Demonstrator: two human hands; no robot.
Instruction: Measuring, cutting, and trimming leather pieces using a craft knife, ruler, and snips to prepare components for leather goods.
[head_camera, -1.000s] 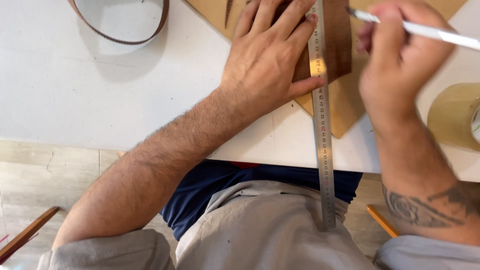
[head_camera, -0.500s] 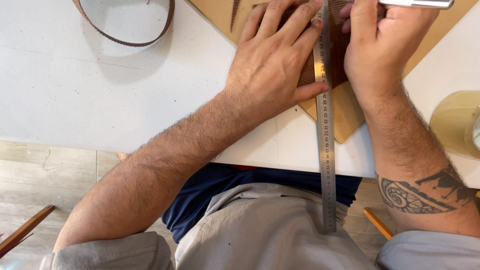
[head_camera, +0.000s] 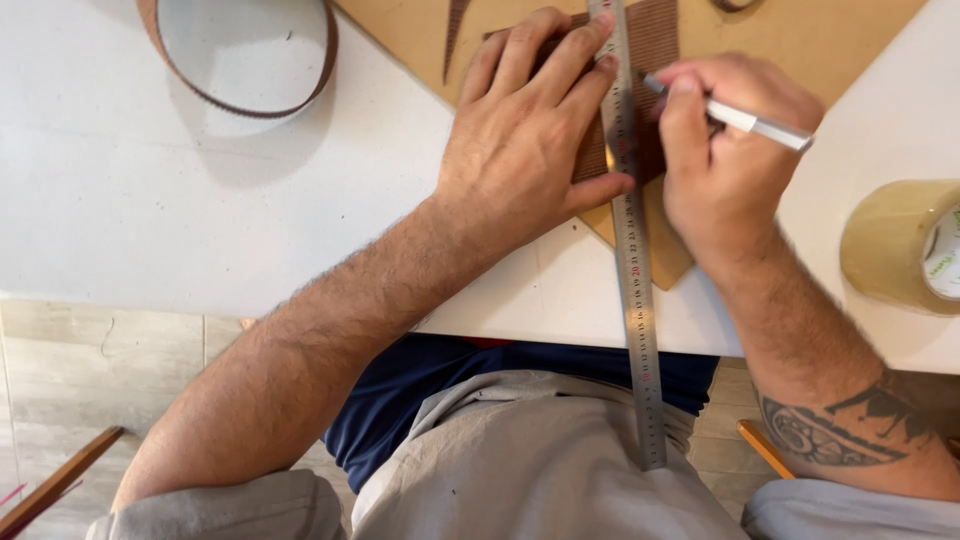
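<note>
I press my left hand (head_camera: 530, 150), fingers spread, flat on the steel ruler (head_camera: 632, 250); my right hand (head_camera: 725, 160), just right of it, pinches the silver pen (head_camera: 745, 118).

The white tabletop (head_camera: 150, 200) carries a tan cardboard sheet (head_camera: 800, 40), a loop of brown corrugated strip (head_camera: 240, 50), a roll of clear packing tape (head_camera: 900, 245) and a long steel ruler (head_camera: 636, 300).

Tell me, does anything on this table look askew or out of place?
The steel ruler sticks well past the table edge and hangs over the person's lap. Only the left hand pins its far end on the brown corrugated piece. The right hand holds a silver pen beside it. Nothing looks spilled or damaged.
</note>
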